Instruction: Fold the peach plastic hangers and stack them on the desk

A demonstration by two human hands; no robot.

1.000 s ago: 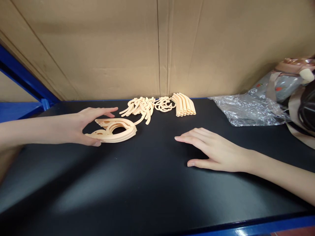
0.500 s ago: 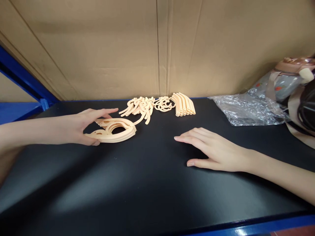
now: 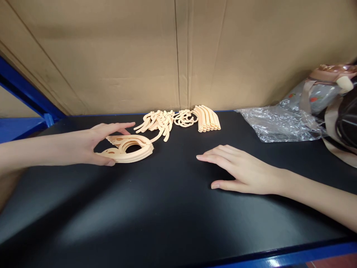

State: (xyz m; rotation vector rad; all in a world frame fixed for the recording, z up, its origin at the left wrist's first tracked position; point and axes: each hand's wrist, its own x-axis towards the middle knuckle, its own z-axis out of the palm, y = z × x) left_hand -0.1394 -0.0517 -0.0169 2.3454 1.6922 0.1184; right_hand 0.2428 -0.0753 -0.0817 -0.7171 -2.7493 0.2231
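Note:
At the left of the head view, my left hand (image 3: 96, 143) spans a stack of flat, pale peach curved pieces (image 3: 136, 154) with round openings. Its thumb touches the near side of the stack, and its index finger stretches out above the far side. The other fingertips are partly hidden. My right hand (image 3: 234, 169) rests low over the black tabletop (image 3: 173, 208), palm down, with thumb and fingers apart and nothing held. Behind the stack lie a loose heap of curved peach strips (image 3: 157, 121), small peach hooks (image 3: 185, 118) and a neat bundle of bent peach bars (image 3: 206, 118).
A crumpled clear plastic bag (image 3: 279, 124) lies at the back right, beside a bottle with a strap (image 3: 315, 91) and a dark object (image 3: 348, 119). A cardboard wall (image 3: 134, 56) closes the back. Blue frame bars (image 3: 25, 85) stand at the left.
The view has shifted very slightly. My left thumb has slid a little to the right along the near side of the stack. My right hand keeps its pose.

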